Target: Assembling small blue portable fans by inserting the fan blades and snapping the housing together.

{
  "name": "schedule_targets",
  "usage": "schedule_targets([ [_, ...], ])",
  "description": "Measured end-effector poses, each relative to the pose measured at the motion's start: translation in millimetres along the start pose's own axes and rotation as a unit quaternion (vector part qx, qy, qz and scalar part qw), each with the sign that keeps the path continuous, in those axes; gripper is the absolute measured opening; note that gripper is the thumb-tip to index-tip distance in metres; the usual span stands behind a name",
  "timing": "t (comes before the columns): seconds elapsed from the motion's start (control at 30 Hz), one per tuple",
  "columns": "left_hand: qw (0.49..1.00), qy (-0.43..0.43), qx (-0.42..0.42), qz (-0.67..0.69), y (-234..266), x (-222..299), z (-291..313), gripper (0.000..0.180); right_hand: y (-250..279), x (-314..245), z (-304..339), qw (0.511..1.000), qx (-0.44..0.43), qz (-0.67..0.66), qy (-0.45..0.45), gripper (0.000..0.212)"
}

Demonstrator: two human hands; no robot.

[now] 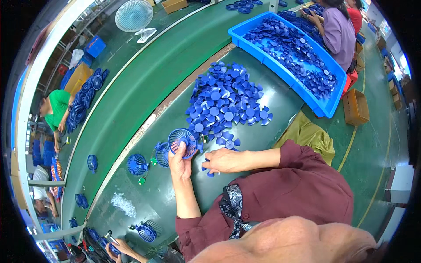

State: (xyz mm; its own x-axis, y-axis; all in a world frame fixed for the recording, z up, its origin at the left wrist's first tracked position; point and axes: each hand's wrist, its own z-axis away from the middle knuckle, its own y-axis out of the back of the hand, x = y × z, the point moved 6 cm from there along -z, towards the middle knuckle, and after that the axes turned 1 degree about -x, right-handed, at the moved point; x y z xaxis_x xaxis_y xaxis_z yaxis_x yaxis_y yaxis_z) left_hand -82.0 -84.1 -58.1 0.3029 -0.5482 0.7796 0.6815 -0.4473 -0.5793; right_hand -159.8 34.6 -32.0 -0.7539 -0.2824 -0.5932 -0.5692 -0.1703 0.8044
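My left hand (179, 165) is closed around a round blue fan housing (187, 135) with a ribbed grille, held just above the green table. A small green and metallic part hangs at the housing's right side. Close by on the right, my right hand (225, 160) pinches a dark blue fan blade (210, 174), partly hidden under the fingers. Beyond both hands lies a big heap of blue fan blades (219, 98). A second fan housing (162, 156) rests directly behind my left hand, and another housing (137, 165) with a small green circuit board (141, 180) lies farther left.
A blue tub (268, 60) of fan blades stands at the far right. Along the left runs a green conveyor belt (118, 109) carrying several housings. White bits (123, 204) lie on the table. At the lower left, a co-worker's hands (120, 249) hold a tool. Other people sit farther off.
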Motion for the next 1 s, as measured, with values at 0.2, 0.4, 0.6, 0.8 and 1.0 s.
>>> schedule_targets([
  [0.2,0.998,-0.018,0.051,0.032,2.9,2.4,-0.8,0.022,-2.5,-1.5,1.3,0.996,-0.076,0.023,0.035,0.028],
  [0.4,0.996,-0.045,0.078,-0.02,-1.3,1.8,0.7,0.016,-3.7,-7.1,-0.7,0.999,-0.021,0.016,0.037,0.024],
  [0.6,0.989,-0.065,0.09,-0.093,-4.3,1.2,-0.1,0.018,10.9,0.5,3.7,0.983,0.005,-0.162,0.086,0.039],
  [0.8,0.986,-0.084,0.066,-0.129,0.0,-4.9,4.0,0.017,85.1,2.5,-7.8,0.957,0.183,-0.224,-0.002,0.031],
  [1.0,0.994,0.0,0.108,0.015,-1.1,-13.8,13.6,0.034,77.4,5.7,-22.1,0.968,0.251,-0.012,0.016,0.035],
])
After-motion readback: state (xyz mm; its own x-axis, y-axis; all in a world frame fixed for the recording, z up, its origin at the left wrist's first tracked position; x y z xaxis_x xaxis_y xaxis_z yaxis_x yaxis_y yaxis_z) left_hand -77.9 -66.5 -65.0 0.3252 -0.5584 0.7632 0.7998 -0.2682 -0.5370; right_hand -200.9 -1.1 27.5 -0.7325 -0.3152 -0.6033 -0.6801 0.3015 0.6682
